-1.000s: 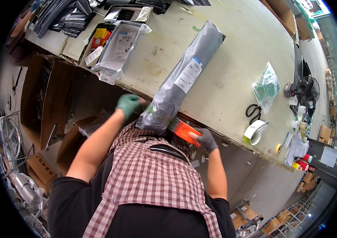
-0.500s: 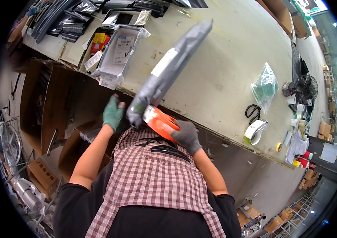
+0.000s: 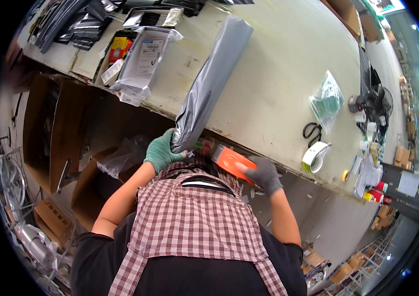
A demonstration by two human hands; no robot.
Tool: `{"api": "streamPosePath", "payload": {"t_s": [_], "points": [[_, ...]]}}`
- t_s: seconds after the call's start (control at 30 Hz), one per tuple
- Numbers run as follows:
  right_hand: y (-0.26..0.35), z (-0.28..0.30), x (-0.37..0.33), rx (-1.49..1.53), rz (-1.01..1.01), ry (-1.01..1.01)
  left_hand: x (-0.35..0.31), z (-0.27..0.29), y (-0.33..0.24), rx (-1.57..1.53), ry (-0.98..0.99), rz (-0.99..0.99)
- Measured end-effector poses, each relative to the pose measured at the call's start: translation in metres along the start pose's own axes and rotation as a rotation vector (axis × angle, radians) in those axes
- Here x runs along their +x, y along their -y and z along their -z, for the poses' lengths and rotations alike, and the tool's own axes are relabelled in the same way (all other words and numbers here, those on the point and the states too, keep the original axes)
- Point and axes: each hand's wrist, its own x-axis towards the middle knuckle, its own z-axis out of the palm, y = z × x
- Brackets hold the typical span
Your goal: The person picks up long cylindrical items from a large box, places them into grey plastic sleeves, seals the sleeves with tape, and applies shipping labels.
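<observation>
A long parcel in grey plastic wrap [image 3: 214, 81] lies slantwise, its far part on the worktable and its near end jutting over the front edge against my apron. My left hand [image 3: 162, 152], in a green glove, closes round that near end, where the wrap is crumpled. Just right of it, my right hand [image 3: 265, 175], in a grey glove, grips an orange tape dispenser [image 3: 232, 162], slightly blurred by motion. The dispenser is apart from the parcel.
On the worktable [image 3: 273, 93] stand a grey bin [image 3: 142, 64], scissors [image 3: 312, 134], a tape roll [image 3: 315, 157], a clear bag with green contents [image 3: 327, 101] and a small fan [image 3: 378, 104]. Dark plastic bags [image 3: 88, 29] lie far left. Cardboard boxes [image 3: 54, 133] stand below, at left.
My left hand has moved right and taken hold of the parcel's near end. The tape dispenser in my right hand has moved right, away from the parcel. The parcel's far end has swung left.
</observation>
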Motion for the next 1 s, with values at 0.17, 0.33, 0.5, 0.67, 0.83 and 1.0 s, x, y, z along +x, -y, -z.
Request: {"api": "streamPosePath", "payload": {"t_s": [0.17, 0.33, 0.5, 0.67, 0.83, 1.0], "points": [[0.006, -0.061, 0.072, -0.007, 0.007, -0.048, 0.008, -0.005, 0.012, -0.206, 0.088, -0.020], [-0.039, -0.020, 0.010, 0.041, -0.122, -0.122, 0.017, 0.005, 0.040, -0.603, 0.255, 0.050], [-0.082, 0.027, 0.006, 0.066, -0.229, -0.877, 0.023, -0.005, 0.017, -0.975, 0.497, 0.156], [-0.111, -0.010, 0.058, -0.375, 0.057, -1.146, 0.033, -0.033, 0.005, -1.059, 0.694, 0.105], [0.021, -0.106, 0.044, 0.304, 0.158, -0.570, 0.036, -0.057, -0.015, -1.033, 0.773, 0.148], [-0.006, -0.032, 0.015, 1.386, 0.044, 0.265, 0.044, -0.046, -0.081, -0.905, 1.036, -0.046]]}}
